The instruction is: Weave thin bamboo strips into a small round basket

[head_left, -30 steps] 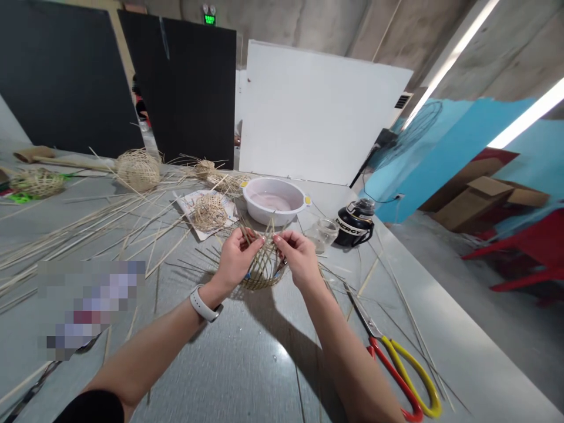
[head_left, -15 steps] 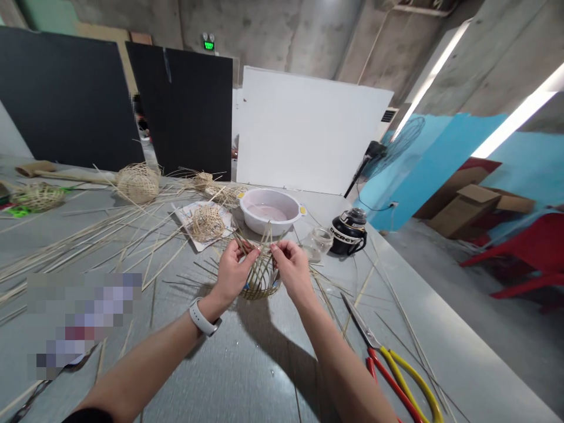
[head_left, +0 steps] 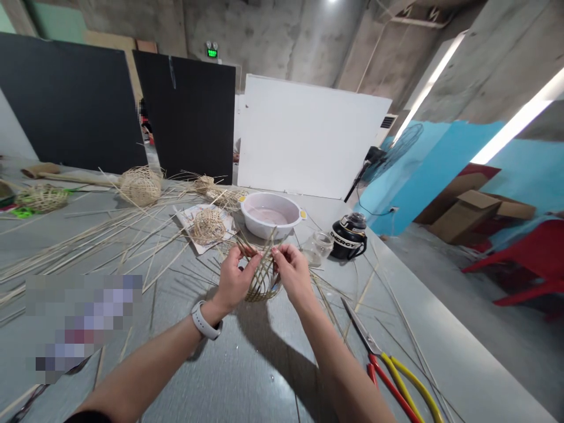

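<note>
A small, partly woven basket (head_left: 261,288) of greenish strips is held up between my two hands, just above the grey table. Its loose strips stick out at the top and to the sides. My left hand (head_left: 237,275) pinches strips at the basket's upper left edge, thumb against fingers. On the right side, my right hand (head_left: 291,270) grips strips with thumb and fingertips. The fingertips of both hands are close together, and the far side of the basket is partly hidden behind them.
Beyond the hands stand a white basin (head_left: 271,214), a glass jar (head_left: 321,244) and a black jug (head_left: 349,237). Large scissors (head_left: 374,346) lie at right. Woven pieces (head_left: 208,227) and long loose strips (head_left: 127,235) spread over the left side.
The view has tilted up slightly, so the scene sits a little lower. My fingers have shifted slightly on the strips, and the upright strips now lean more to the right.
</note>
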Demonstrator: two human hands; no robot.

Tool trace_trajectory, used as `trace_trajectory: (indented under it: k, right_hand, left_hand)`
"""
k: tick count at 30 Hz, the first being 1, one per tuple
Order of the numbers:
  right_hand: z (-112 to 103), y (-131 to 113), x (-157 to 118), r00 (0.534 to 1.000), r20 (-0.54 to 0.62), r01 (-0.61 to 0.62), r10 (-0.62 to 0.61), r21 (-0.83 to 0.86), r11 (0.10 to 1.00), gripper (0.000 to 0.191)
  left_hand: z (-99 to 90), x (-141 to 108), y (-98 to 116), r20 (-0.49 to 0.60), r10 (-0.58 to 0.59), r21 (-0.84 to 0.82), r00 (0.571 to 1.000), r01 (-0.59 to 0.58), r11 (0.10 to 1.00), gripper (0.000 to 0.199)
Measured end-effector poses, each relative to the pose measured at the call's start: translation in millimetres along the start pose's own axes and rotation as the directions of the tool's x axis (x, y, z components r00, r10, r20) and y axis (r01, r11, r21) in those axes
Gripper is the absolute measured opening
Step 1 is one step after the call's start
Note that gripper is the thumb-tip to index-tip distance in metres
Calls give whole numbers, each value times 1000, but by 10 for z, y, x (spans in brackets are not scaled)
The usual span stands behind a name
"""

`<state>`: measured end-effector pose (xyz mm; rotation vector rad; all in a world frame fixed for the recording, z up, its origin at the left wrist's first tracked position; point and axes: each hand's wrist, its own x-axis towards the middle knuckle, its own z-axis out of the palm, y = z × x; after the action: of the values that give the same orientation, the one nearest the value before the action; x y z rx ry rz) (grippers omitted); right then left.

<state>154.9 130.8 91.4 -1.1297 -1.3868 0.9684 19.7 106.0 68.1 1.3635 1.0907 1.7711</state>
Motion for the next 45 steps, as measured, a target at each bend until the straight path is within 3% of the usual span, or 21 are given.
trace_trajectory:
  k: [6,11,18,26,31,36,42,45]
  right_hand:
    - [-37,-98,-49,986,75,153,-150,-31,988,25]
    - [-63,-150,-56,976,124,189,-180,-70,979,23]
    - [-191,-133,14,969,221,139,-111,-117,983,25]
    - [-229,-191,16,966,241,129,-89,-158,979,24]
    - [-201,-170,15,978,194,114,-80,-169,979,33]
    - [-203,-164,28,952,298,113,-67,-141,983,34]
    - [-168,-143,33,919,390,108,-58,-107,988,33]
    - [-134,-135,28,934,356,46,-30,-37,998,32]
  left_hand:
    - [28,79,85,50,-247,-255,968,252,934,32]
    - [17,118,125,69,-361,-320,930,363,875,37]
    - [-19,124,150,150,-327,-292,933,358,887,33]
    - [-39,136,89,227,-320,-257,920,374,891,36]
    - [-58,144,115,306,-329,-242,893,408,880,35]
    - [-52,149,104,339,-387,-194,857,466,863,33]
    - [-64,172,119,404,-263,-141,876,344,928,33]
    - [-82,175,146,320,-229,-105,919,275,956,27]
